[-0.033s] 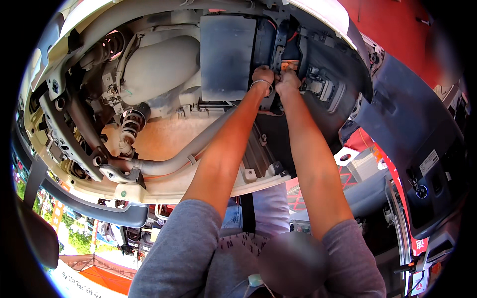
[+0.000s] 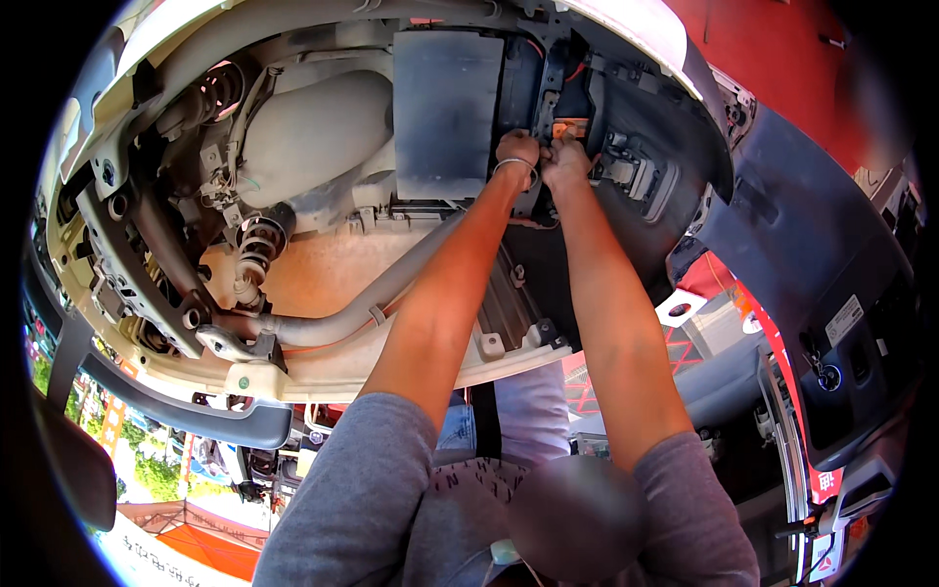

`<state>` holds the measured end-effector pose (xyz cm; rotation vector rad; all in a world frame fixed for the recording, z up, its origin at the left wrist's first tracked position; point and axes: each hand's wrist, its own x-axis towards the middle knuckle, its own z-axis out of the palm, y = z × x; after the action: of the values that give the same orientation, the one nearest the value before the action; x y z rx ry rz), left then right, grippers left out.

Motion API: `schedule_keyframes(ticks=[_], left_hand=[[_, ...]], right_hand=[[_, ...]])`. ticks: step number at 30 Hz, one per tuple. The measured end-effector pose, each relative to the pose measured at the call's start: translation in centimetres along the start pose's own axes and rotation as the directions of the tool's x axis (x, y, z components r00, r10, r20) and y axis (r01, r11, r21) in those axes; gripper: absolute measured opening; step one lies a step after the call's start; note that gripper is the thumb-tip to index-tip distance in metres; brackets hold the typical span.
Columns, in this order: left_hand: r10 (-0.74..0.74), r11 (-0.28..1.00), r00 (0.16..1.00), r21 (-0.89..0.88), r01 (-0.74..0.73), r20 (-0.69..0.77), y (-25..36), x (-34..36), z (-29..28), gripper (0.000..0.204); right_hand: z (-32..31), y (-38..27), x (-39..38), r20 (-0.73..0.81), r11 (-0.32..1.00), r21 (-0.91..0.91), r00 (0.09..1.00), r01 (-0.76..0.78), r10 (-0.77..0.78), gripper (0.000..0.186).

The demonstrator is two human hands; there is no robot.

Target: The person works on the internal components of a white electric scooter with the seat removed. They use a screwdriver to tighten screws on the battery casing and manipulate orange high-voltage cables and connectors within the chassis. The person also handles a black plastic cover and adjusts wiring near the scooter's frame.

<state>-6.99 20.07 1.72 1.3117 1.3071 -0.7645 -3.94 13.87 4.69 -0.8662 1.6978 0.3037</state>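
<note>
Both arms reach up into the opened underside of a vehicle. My left hand [image 2: 518, 147], with a bracelet at its wrist, is closed beside the lower right edge of a grey flat panel [image 2: 448, 112]. My right hand [image 2: 567, 160] is closed close by, its fingers bent just below an orange part [image 2: 568, 128]. Between the hands runs a narrow dark bracket [image 2: 549, 103] with small fittings. Whatever the fingers grip is too small and hidden to make out.
Left of the panel sits a large rounded beige tank [image 2: 318, 137]. A coil-spring strut [image 2: 256, 249] and a thick curved pipe [image 2: 391, 289] lie nearer. A metal bracket fitting [image 2: 638, 178] stands right of my right hand. A dark door panel [image 2: 822, 245] is farther right.
My right hand's fingers have shifted very slightly beside the orange part. My left hand stays in place.
</note>
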Motion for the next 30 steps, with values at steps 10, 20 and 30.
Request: schedule_keyframes(ticks=[10,20,30], left_hand=[[-0.02,0.999,0.999,0.049,0.022,-0.033,-0.3,0.4,0.9,0.028],[0.04,0.995,0.999,0.095,-0.038,-0.024,0.2,-0.3,0.4,0.029],[0.1,0.989,0.987,0.122,-0.085,-0.124,1.3,-2.5,0.6,0.019]], right_hand=[[-1.7,-0.1,0.9,0.266,0.993,0.09,0.963,-0.074,0.048,0.024],[1.5,-0.7,-1.5,-0.14,0.461,-0.872,0.822,0.161,-0.552,0.057],[0.6,-2.0,2.4,-0.018,0.75,-0.641,0.973,0.164,-0.229,0.029]])
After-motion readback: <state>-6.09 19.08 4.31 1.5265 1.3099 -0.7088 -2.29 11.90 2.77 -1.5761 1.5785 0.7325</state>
